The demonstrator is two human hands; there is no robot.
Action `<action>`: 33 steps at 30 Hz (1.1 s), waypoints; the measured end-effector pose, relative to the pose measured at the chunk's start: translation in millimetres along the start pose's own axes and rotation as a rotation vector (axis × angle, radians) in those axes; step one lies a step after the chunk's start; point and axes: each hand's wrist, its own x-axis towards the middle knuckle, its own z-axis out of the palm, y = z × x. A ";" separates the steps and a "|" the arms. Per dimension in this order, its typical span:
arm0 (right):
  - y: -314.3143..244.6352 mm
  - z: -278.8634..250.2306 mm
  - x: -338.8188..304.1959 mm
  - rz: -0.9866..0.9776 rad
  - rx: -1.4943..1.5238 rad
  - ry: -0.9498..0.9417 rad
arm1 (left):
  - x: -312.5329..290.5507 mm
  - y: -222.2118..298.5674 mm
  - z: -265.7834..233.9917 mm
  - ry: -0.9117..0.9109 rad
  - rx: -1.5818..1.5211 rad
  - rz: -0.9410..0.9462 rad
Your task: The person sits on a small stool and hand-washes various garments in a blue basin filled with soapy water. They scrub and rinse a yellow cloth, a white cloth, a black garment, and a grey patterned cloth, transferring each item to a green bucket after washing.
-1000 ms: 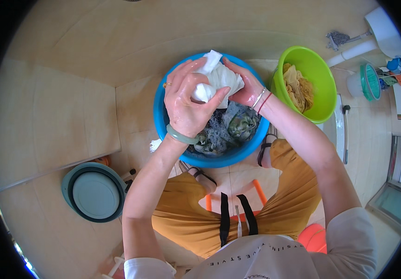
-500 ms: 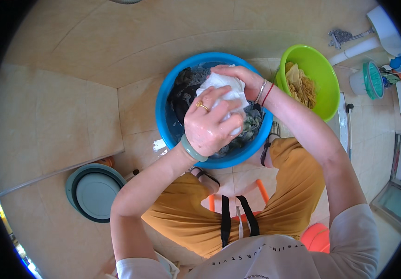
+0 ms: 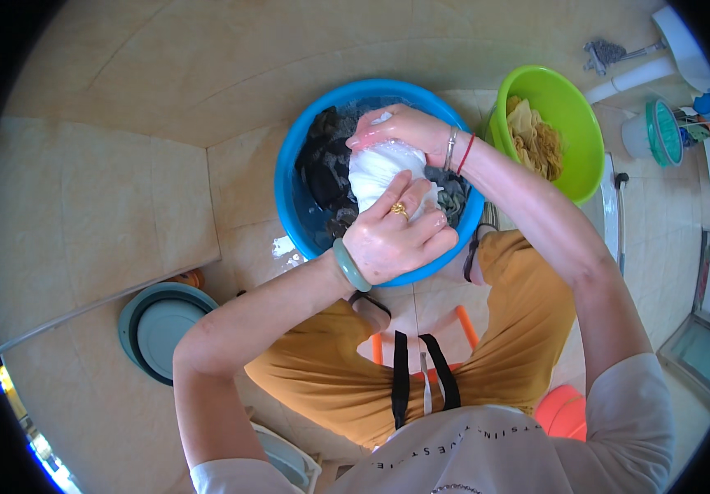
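A wet white cloth [image 3: 381, 174] is stretched over the blue basin [image 3: 287, 156], between my two hands. My left hand [image 3: 398, 239], with a jade-green bangle and a gold ring, grips its near end close to the basin's front rim. The far end is in my right hand [image 3: 404, 134], whose fingers curl round it and show foam. Dark wet clothes [image 3: 319, 169] lie in sudsy water below, at the basin's left. A greyish-green patterned garment [image 3: 454, 200] shows at the right, partly covered by the cloth and hands.
A lime-green basin [image 3: 586, 132] holding yellowish clothes [image 3: 539, 140] stands at the right. Grey-green collapsible basins [image 3: 167, 331] lean at the left. Beyond the green basin are a small bin [image 3: 638, 137] and a white pipe [image 3: 637, 80]. An orange stool [image 3: 465, 325] is between my legs.
My left hand has moved nearer to me and right, while my right hand has shifted slightly left. The bunched white cloth is now drawn out longer between them.
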 end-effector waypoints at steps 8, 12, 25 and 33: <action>7.8 -0.1 10.1 -0.049 -0.359 0.099 | -11.1 1.7 23.4 -0.055 0.062 0.095; 14.3 -2.4 15.7 -0.070 -0.546 0.151 | -17.3 0.1 39.3 -0.083 0.060 0.150; 40.8 -13.4 25.7 -0.084 -0.772 0.373 | -26.7 -2.9 63.2 -0.115 -0.064 0.129; 34.7 -27.8 14.5 -0.039 0.093 0.393 | -24.2 -21.9 42.3 0.434 -0.484 -0.618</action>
